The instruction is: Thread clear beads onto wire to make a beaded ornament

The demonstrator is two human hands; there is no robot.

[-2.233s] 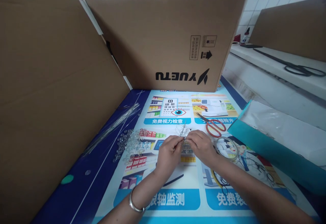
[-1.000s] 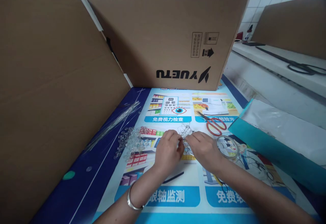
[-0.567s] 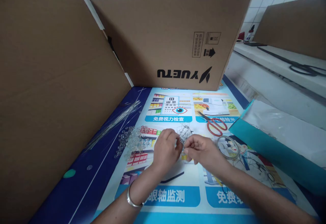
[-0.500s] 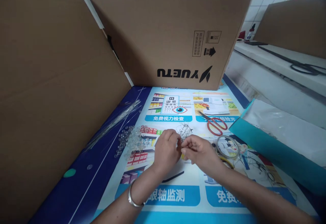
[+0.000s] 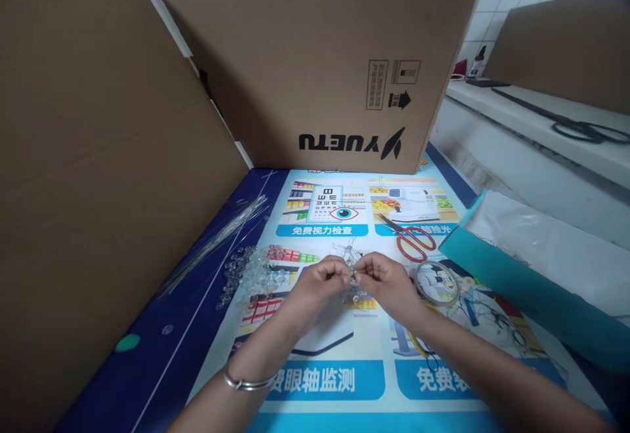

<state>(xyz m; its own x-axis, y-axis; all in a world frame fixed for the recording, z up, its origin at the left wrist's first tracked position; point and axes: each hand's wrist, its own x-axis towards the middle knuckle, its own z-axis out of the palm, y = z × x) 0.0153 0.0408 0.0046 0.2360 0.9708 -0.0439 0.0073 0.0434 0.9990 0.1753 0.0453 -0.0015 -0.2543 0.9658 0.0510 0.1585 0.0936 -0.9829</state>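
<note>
My left hand (image 5: pixel 317 282) and my right hand (image 5: pixel 384 281) meet fingertip to fingertip above a printed poster (image 5: pixel 344 374). Between them they pinch a small tangle of thin wire with clear beads (image 5: pixel 350 254), which sticks up just beyond the fingers. A silver bangle (image 5: pixel 246 384) sits on my left wrist. A heap of clear beads (image 5: pixel 253 275) lies to the left of my left hand. Red-handled scissors (image 5: pixel 413 239) and a roll of clear tape (image 5: pixel 436 283) lie to the right of my right hand.
Cardboard sheets stand upright at the left (image 5: pixel 98 157) and at the back (image 5: pixel 319 65). A bundle of thin clear rods (image 5: pixel 216 239) lies by the left sheet. A teal box with a white sheet (image 5: pixel 516 288) lies at the right. More wire pieces (image 5: pixel 492 318) lie near the tape.
My hands stayed together on the wire piece, shifting slightly and turning it. My left forearm has moved a little to the left. The view has shifted slightly.
</note>
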